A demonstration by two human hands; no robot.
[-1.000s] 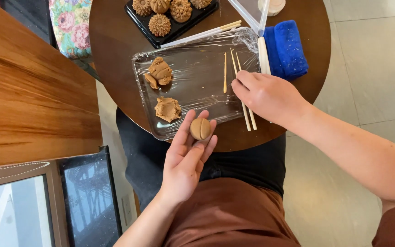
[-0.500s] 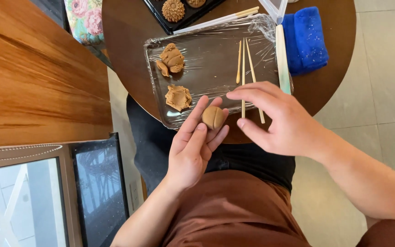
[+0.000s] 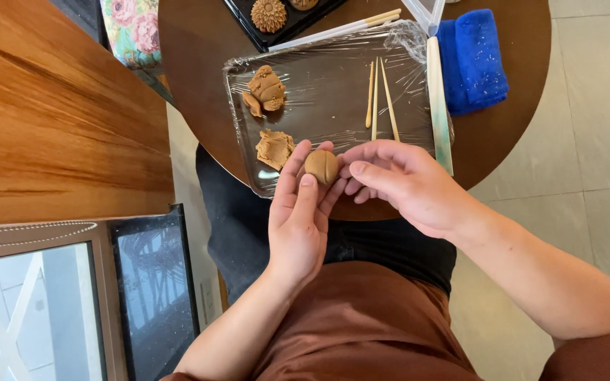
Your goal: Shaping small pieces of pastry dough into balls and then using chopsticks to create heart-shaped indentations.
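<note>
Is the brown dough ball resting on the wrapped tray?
No, the dough ball sits on the left hand's fingertips, beside the right hand, at the near edge of the tray.

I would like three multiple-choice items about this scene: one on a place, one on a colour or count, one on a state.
1. Where is the blue cloth?
A. on the round table's far right
B. on the floor
C. on the tray

2. How many thin wooden sticks lie on the wrapped tray?
A. one
B. three
C. six

3. The dough ball is:
A. flattened on the tray
B. held at the left hand's fingertips
C. lying on the cloth

Answers: 1 A, it lies on the brown tabletop beside the tray. 2 B, three lie side by side. 3 B, the right hand touches it too.
</note>
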